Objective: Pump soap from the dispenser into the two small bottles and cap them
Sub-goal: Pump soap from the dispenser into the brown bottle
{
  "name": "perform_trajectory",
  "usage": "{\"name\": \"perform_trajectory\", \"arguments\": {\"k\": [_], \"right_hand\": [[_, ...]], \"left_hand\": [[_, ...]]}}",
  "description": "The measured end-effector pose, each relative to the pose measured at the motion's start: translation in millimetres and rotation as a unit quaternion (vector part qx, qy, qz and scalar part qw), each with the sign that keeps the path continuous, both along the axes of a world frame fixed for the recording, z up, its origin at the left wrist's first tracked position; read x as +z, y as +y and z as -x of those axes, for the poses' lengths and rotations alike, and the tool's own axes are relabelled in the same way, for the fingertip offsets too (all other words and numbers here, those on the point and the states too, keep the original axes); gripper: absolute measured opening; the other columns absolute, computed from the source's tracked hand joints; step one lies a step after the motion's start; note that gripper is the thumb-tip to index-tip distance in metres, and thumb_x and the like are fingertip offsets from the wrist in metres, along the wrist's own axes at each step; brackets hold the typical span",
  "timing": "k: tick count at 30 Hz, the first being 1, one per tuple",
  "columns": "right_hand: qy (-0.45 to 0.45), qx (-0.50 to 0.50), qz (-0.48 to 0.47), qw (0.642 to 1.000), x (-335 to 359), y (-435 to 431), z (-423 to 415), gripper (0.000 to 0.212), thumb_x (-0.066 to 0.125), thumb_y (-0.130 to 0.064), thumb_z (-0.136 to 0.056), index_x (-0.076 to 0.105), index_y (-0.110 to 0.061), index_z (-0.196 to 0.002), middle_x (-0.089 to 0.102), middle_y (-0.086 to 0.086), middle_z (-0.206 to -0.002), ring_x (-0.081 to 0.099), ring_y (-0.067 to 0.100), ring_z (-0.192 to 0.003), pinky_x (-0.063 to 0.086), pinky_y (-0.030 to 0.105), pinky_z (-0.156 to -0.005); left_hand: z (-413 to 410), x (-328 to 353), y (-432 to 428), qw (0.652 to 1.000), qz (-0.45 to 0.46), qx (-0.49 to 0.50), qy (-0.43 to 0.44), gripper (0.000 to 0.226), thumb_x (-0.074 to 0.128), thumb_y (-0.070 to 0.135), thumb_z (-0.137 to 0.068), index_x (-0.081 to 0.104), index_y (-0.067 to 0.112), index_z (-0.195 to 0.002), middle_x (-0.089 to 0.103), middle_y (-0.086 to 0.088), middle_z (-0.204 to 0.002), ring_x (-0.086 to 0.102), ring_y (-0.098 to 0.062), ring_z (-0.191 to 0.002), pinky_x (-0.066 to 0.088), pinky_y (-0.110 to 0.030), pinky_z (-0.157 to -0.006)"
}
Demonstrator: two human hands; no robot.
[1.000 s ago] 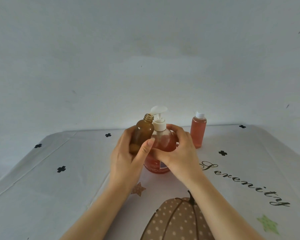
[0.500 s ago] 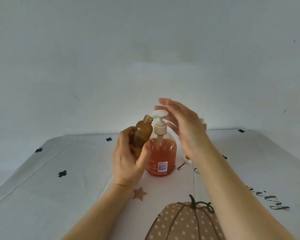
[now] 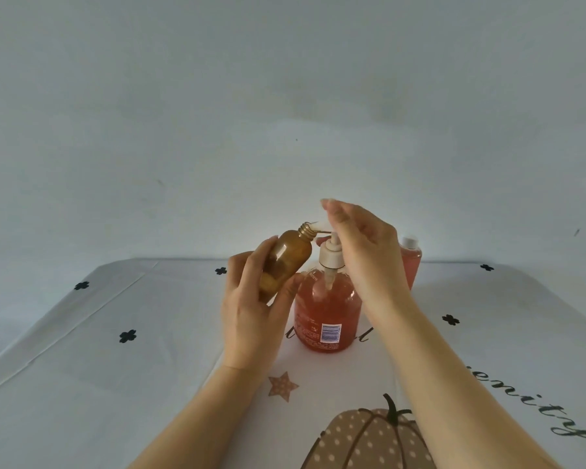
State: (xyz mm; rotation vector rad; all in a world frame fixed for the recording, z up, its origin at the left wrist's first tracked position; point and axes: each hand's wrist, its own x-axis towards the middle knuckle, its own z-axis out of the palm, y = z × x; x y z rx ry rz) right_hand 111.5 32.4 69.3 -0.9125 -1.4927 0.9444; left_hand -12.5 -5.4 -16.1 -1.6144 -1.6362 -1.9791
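At the centre of the table, the left hand [image 3: 251, 319] grips a small amber bottle [image 3: 286, 262], fingers and thumb curled round its lower body. The bottle is lifted off the cloth and tilted to the right, its threaded neck uncapped and set just beside the white nozzle [image 3: 318, 227] of the pump.

The right hand [image 3: 366, 255] lies over the top of the pump head, fingers straight and together, holding nothing. Whether the palm presses the head down cannot be told. Below it the pale collar [image 3: 332, 257] and stem of the pump show.

The soap dispenser [image 3: 325, 313] stands upright between the two forearms, filled with pink-orange liquid, a barcode label [image 3: 330, 333] facing the camera.

Behind the right hand, and partly hidden by it, a second small bottle [image 3: 411, 262] stands upright on the table, holding pink liquid and wearing a white cap [image 3: 408, 241].

The table carries a white cloth [image 3: 115, 384] printed with black clovers, a dotted brown star [image 3: 282, 386], a dotted pumpkin [image 3: 362, 441] and dark script lettering. A plain pale wall [image 3: 285, 96] fills the background.
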Motion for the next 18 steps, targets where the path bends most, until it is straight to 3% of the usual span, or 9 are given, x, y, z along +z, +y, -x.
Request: {"name": "perform_trajectory", "arguments": {"k": [4, 7, 9, 11, 13, 18], "right_hand": [[-0.022, -0.024, 0.009, 0.999, 18.2, 17.0, 3.7, 0.017, 0.051, -0.033, -0.1, 0.067, -0.029, -0.105, 0.072, -0.006, -0.097, 0.067, 0.001, -0.077, 0.056, 0.042, -0.092], [-0.071, -0.039, -0.001, 0.997, 38.1, 34.3, 9.0, 0.027, 0.047, -0.016, -0.096, 0.066, -0.027, -0.113, 0.071, -0.003, -0.111, 0.065, 0.011, -0.095, 0.053, 0.038, -0.094], [-0.122, -0.032, 0.004, 0.992, 46.3, 43.0, 14.9, 0.04, 0.045, -0.006, -0.093, 0.065, -0.026, -0.121, 0.068, -0.003, -0.119, 0.063, 0.006, -0.086, 0.052, 0.028, -0.081], [-0.179, -0.011, 0.015, 0.984, 48.2, 47.1, 20.5, 0.048, 0.038, 0.003, -0.091, 0.067, -0.025, -0.118, 0.07, -0.002, -0.116, 0.061, 0.004, -0.081, 0.048, 0.021, -0.069], [-0.219, 0.003, 0.031, 0.975, 49.4, 48.8, 23.1, 0.056, 0.032, 0.011, -0.088, 0.071, -0.023, -0.11, 0.073, -0.002, -0.107, 0.063, 0.011, -0.091, 0.046, 0.019, -0.064], [-0.247, -0.004, 0.04, 0.968, 47.9, 48.1, 25.1, 0.053, 0.031, 0.013, -0.088, 0.073, -0.018, -0.096, 0.076, 0.001, -0.092, 0.069, 0.016, -0.091, 0.048, 0.02, -0.057]], "left_hand": [[1.7, -0.7, -0.5, 1.0, -0.004, 0.006, -0.02, 0.051, 0.076, 0.031, -0.079, 0.054, 0.03, -0.124, 0.044, 0.024, -0.113, 0.056, -0.012, -0.099, 0.055, -0.036, -0.083], [2.7, 0.8, -1.8, 0.999, -0.011, 0.01, -0.033, 0.05, 0.076, 0.03, -0.077, 0.054, 0.029, -0.122, 0.044, 0.026, -0.114, 0.058, -0.013, -0.101, 0.055, -0.035, -0.084], [3.2, 0.3, -1.5, 0.999, -0.014, 0.014, -0.044, 0.048, 0.078, 0.023, -0.077, 0.055, 0.028, -0.119, 0.046, 0.022, -0.113, 0.059, -0.012, -0.099, 0.055, -0.031, -0.083], [3.8, -1.2, -0.9, 0.998, -0.016, 0.023, -0.052, 0.046, 0.079, 0.016, -0.077, 0.057, 0.024, -0.117, 0.048, 0.014, -0.11, 0.059, -0.01, -0.098, 0.054, -0.024, -0.081], [4.0, -2.6, 0.1, 0.998, -0.019, 0.032, -0.049, 0.047, 0.079, 0.012, -0.075, 0.058, 0.021, -0.116, 0.05, 0.009, -0.11, 0.057, -0.006, -0.097, 0.05, -0.015, -0.079], [3.3, -3.7, 1.1, 0.998, -0.023, 0.038, -0.05, 0.046, 0.08, 0.009, -0.073, 0.06, 0.016, -0.114, 0.051, 0.007, -0.107, 0.055, -0.003, -0.096, 0.048, -0.012, -0.077]]}}
